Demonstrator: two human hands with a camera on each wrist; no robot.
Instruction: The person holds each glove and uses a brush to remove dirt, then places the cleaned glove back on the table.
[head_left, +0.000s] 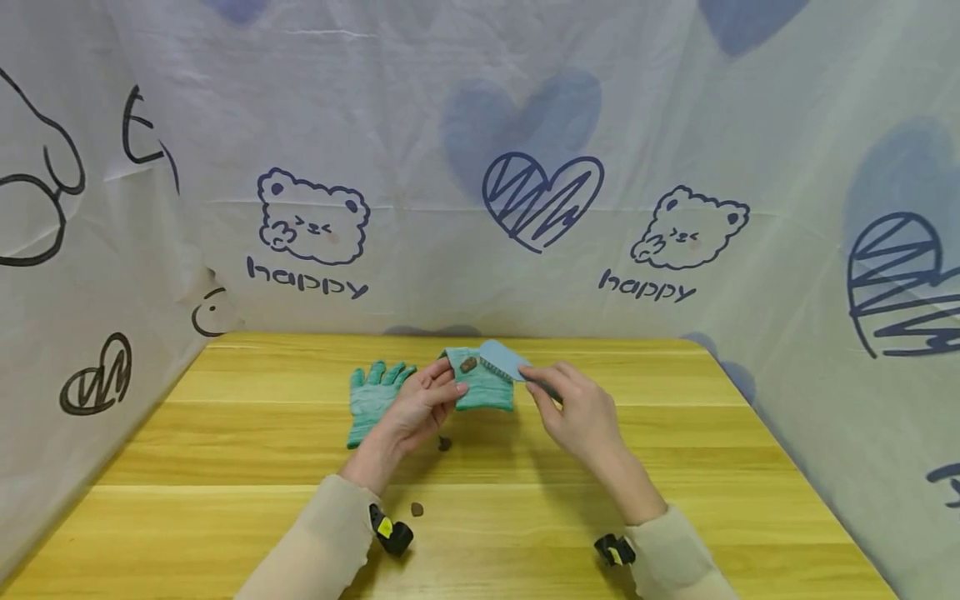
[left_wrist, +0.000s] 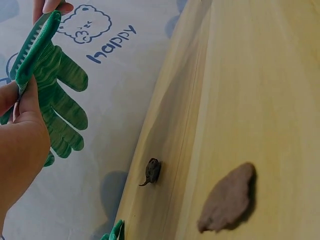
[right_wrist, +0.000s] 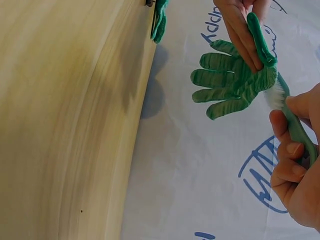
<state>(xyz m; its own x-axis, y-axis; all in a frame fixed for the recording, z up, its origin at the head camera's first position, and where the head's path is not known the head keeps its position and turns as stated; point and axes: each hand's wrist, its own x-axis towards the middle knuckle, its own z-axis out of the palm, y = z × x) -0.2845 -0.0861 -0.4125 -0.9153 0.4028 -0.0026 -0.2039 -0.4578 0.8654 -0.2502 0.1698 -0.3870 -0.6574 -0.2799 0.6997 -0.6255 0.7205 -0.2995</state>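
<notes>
Left hand (head_left: 420,407) pinches one glove (head_left: 487,393), right hand (head_left: 583,412) grips one brush (head_left: 501,358); another glove (head_left: 371,403) and two brown lumps (left_wrist: 227,199) lie on the desk (head_left: 720,475).

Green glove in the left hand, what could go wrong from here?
The brush might smear the brown patch across the raised glove. Held off the table by the left hand, the glove could twist or slip under strokes. Loosened bits might drop onto the table, where brown pieces lie.

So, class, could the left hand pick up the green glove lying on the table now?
Probably not: the left hand is pinching the raised glove, though the glove lying flat looks close by.
</notes>
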